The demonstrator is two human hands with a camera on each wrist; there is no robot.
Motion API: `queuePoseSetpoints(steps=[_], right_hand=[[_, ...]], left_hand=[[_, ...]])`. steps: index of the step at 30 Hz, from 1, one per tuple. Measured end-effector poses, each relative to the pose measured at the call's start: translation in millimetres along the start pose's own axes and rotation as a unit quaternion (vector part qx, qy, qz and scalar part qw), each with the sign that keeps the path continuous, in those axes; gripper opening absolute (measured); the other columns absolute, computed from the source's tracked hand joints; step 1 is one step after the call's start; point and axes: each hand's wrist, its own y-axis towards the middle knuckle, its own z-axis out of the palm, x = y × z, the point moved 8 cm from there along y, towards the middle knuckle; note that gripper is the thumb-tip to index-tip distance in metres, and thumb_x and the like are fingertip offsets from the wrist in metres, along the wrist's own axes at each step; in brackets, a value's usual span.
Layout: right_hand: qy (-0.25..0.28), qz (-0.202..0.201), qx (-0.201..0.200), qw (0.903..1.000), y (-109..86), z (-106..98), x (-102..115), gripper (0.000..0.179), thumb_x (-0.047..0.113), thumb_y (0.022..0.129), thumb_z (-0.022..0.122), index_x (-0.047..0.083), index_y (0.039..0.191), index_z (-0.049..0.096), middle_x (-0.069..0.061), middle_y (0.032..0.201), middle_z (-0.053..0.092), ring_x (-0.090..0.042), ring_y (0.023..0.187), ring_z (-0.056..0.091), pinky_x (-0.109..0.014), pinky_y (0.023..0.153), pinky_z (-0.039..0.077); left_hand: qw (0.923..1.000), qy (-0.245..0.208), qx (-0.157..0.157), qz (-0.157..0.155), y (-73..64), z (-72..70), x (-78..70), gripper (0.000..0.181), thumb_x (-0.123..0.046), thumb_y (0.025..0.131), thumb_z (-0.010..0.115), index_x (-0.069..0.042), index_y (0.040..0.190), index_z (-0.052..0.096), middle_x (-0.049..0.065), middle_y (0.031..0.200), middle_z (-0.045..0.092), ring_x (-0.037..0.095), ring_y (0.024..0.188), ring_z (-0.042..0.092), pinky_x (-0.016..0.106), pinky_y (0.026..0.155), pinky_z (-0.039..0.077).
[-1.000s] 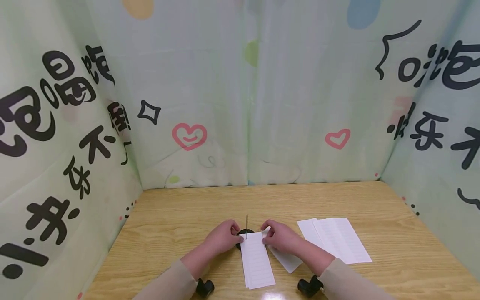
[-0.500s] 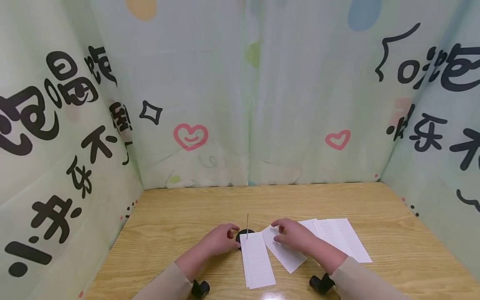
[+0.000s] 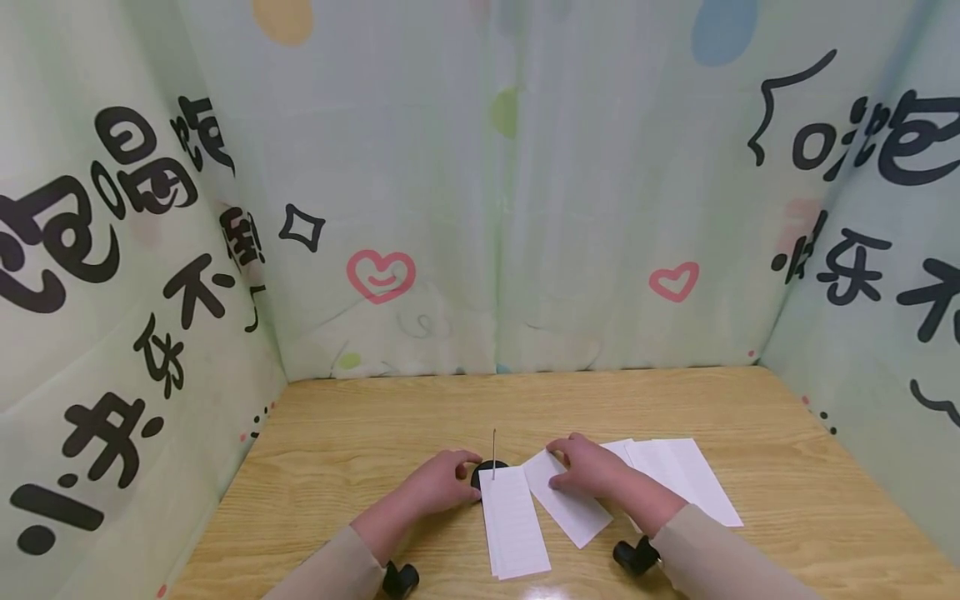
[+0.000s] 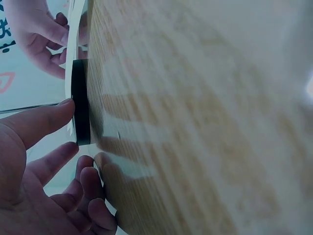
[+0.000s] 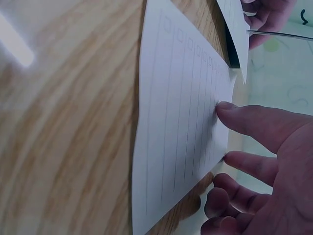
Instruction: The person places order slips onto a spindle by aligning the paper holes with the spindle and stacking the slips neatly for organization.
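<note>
A bill spike stands on the table, with a round black base and a thin upright metal rod. Lined paper slips hang on the rod and lie over the base toward the front. At the base's left side, my left hand holds its edge between thumb and index finger. A separate lined slip with a column of small boxes lies slanted just right of the spiked ones. My right hand pinches that slip's upper right edge, thumb on its face and index finger at the edge.
More white slips lie overlapping on the right, partly behind my right forearm. The wooden table is bordered by printed curtains at the back and both sides. A black camera mount sits under my right wrist; another is under my left.
My right hand has left the rod's area, moved right and taken the separate slip's edge. My left hand has slid slightly left, from the spiked slips' corner to the base.
</note>
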Motion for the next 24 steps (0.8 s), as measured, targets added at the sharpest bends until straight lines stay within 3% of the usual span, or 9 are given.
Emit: queuePoseSetpoints(steps=[11,17,24], right_hand=[[-0.017,0.005,0.025,0.9995,7.8,5.1,-1.3,0.053,0.024,0.082,0.081,0.014,0.13,0.062,-0.007,0.098,0.054,-0.021,0.08,0.051,-0.04,0.069,0.045],[-0.027,0.009,0.026,0.9993,9.1,4.1,-1.8,0.039,0.027,0.081,0.082,0.017,0.115,0.063,-0.007,0.097,0.054,-0.022,0.077,0.052,-0.04,0.069,0.046],[0.003,0.023,0.01,0.9997,7.6,2.5,-4.3,0.032,0.023,0.08,0.082,0.009,0.098,0.058,-0.003,0.084,0.056,-0.02,0.072,0.05,-0.035,0.064,0.043]], left_hand=[[1.0,0.004,0.001,-0.002,1.9,1.4,2.4,0.05,-0.021,0.083,0.08,-0.017,0.13,0.064,0.01,0.109,0.061,0.025,0.093,0.055,0.049,0.086,0.048],[1.0,0.003,-0.002,0.002,1.4,0.5,1.4,0.049,-0.021,0.083,0.08,-0.016,0.129,0.064,0.01,0.108,0.061,0.025,0.094,0.055,0.049,0.087,0.048],[1.0,0.007,0.0,0.005,1.6,0.0,1.5,0.049,-0.021,0.083,0.08,-0.016,0.129,0.064,0.009,0.107,0.06,0.025,0.093,0.054,0.049,0.085,0.048]])
